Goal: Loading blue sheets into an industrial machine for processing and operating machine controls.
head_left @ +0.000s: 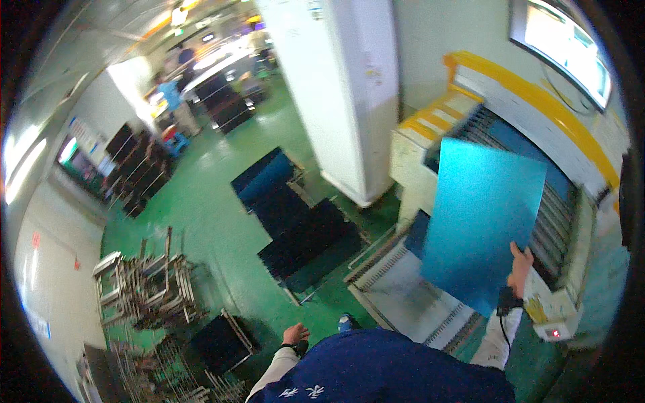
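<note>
A large, flat, shiny blue panel is tilted in front of a roller conveyor machine. My right hand is closed on its lower right edge. Past the panel, the machine's rollers show, with another blue sheet on them farther back. Under the panel's lower part lies a pale rack tray with toothed edges. My left hand hangs low beside my body, away from the panel, its fingers loosely bent and holding nothing.
Dark panels on racks stand on the green floor left of the tray. Metal frames are piled at the left. A white pillar rises beside the machine, and a screen hangs above it. Another person stands far back.
</note>
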Demonstrator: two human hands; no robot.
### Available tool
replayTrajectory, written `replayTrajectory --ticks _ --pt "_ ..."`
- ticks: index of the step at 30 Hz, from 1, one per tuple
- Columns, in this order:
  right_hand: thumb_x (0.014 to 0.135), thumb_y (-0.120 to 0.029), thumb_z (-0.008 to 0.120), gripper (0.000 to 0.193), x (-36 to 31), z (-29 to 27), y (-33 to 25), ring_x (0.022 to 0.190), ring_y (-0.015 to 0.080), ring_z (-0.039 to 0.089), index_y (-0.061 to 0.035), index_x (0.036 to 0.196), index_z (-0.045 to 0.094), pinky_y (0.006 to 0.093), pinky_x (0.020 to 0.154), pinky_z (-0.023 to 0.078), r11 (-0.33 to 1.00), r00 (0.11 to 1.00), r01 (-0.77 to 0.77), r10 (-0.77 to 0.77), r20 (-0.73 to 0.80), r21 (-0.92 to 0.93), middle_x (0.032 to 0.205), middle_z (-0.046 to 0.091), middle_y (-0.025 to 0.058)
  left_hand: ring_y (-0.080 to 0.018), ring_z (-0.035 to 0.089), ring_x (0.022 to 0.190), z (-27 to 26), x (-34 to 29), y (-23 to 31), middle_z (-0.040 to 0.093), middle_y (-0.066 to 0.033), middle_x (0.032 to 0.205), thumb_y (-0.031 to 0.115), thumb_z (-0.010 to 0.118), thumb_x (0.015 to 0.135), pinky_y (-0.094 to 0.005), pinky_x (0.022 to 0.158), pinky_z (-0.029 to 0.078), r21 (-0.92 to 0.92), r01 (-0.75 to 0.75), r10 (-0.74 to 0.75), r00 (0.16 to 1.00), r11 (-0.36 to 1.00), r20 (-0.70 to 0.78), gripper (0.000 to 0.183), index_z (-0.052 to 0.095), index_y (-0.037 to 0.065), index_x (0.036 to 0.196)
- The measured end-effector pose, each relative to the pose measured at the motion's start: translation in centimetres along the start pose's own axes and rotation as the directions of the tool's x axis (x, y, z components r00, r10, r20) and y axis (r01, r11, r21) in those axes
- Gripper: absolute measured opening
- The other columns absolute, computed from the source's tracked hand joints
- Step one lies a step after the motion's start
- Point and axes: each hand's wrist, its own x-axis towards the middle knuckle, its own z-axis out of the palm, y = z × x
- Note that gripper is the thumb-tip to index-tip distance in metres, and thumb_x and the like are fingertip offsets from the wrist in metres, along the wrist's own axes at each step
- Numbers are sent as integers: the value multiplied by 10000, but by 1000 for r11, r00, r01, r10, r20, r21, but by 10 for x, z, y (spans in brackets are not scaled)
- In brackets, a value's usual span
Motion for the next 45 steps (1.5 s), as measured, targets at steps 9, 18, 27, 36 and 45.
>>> replayTrajectory --ticks 9,18,27,36,45 --pt "833 -125 586 83 -7 27 -37 718 146 504 -54 868 558 299 672 413 143 925 -300 287 250 943 736 543 29 -351 599 791 -32 25 5 567 -210 979 200 540 829 -416 571 481 -15 -49 51 984 999 173 282 480 -38 966" --pt "851 -149 563 156 36 53 25 661 134 491 -50 738 523 303 678 454 168 961 -124 267 76 978 681 514 24 -309 602 792 -6 -7 24 574 -181 981 244 464 872 -385 574 483 84 -36 24 991 996 135 278 486 -9 984" --pt "868 -153 513 171 57 41 -15 785 205 600 12 911 531 286 693 507 197 910 -403 191 368 894 917 626 142 -436 535 953 -27 4 14 505 -223 1126 315 402 905 -475 712 482 -41 172 -167 980 984 111 395 421 -9 1131" --pt "895 -159 430 240 80 54 -25 724 200 613 43 949 548 283 627 524 116 833 -506 322 450 855 870 631 134 -403 558 938 6 -31 36 512 -223 1108 222 443 880 -464 719 485 53 75 -76 997 996 13 355 416 -46 1110" --pt "864 -183 477 217 92 61 -15 682 167 588 8 853 580 258 585 479 200 878 -434 312 362 879 786 627 83 -360 596 813 14 -39 42 543 -200 1023 237 511 855 -430 610 487 41 103 -100 993 994 -64 368 432 -29 1096"
